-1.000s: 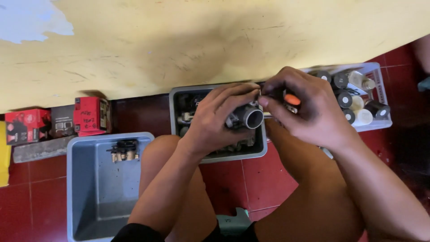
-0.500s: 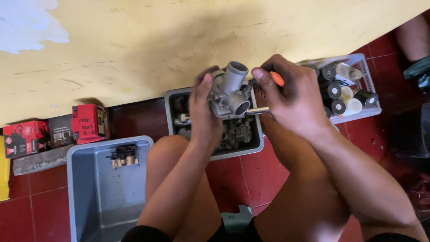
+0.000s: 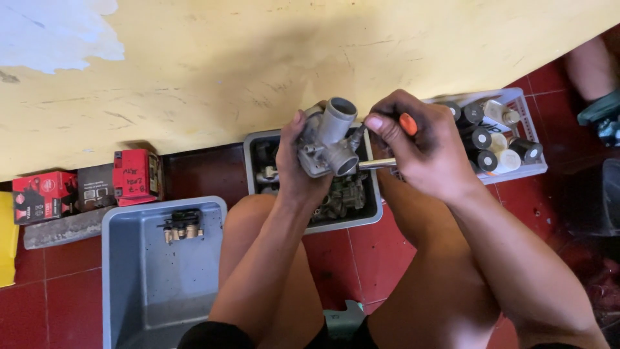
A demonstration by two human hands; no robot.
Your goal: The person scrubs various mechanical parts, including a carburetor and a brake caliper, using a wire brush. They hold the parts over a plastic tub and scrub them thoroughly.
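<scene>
Head cam has your left hand (image 3: pixel 298 169) wrapped tight around a grey metal carburetor (image 3: pixel 328 139), held up over the small grey tray (image 3: pixel 374 216) of parts. Your right hand (image 3: pixel 426 152) is closed on an orange-handled screwdriver (image 3: pixel 407 124), fingertips pinching right at the carburetor's side.

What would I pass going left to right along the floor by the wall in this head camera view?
Red boxes → large grey tub → left hand holding a metal carburetor → right hand with an orange-handled screwdriver → white crate of bottles.
</scene>
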